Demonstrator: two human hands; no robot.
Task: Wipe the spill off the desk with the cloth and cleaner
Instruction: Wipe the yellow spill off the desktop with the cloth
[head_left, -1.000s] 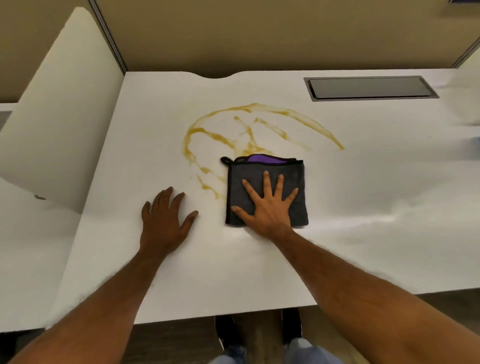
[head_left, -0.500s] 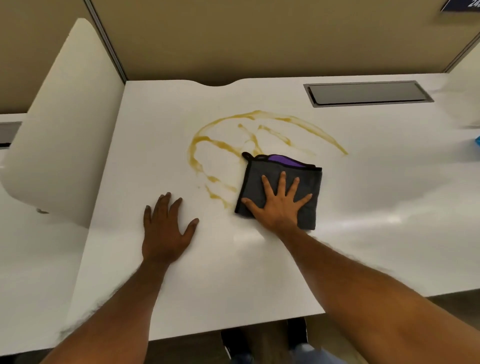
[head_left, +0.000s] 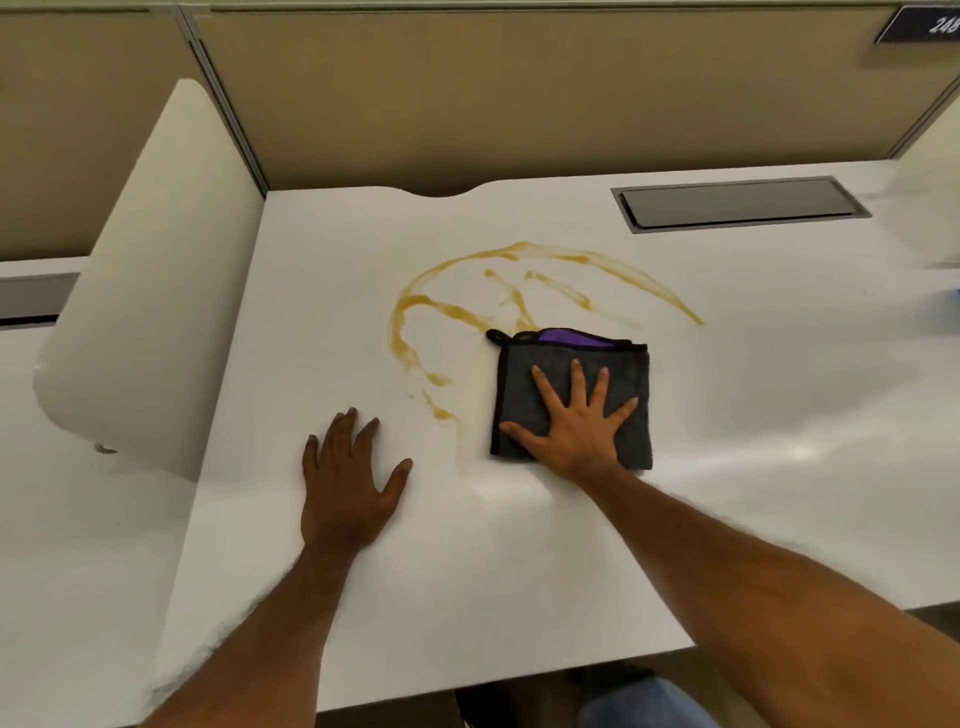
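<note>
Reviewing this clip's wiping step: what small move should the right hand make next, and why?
Probably slide the right hand, pressed flat on the grey cloth, forward and left. The amber spill lies mostly beyond the cloth's far and left edges, unwiped, while the left hand braces on the desk.

The cloth (head_left: 571, 364) lies flat on the desk (head_left: 779, 467), touching the near right edge of the spill (head_left: 498, 306). The right hand (head_left: 576, 421) lies on top of the cloth. The left hand (head_left: 348, 483) lies on the desk, left of the cloth and nearer than the spill. A tray (head_left: 737, 202) is set in the desk, behind the cloth and to its right.
</note>
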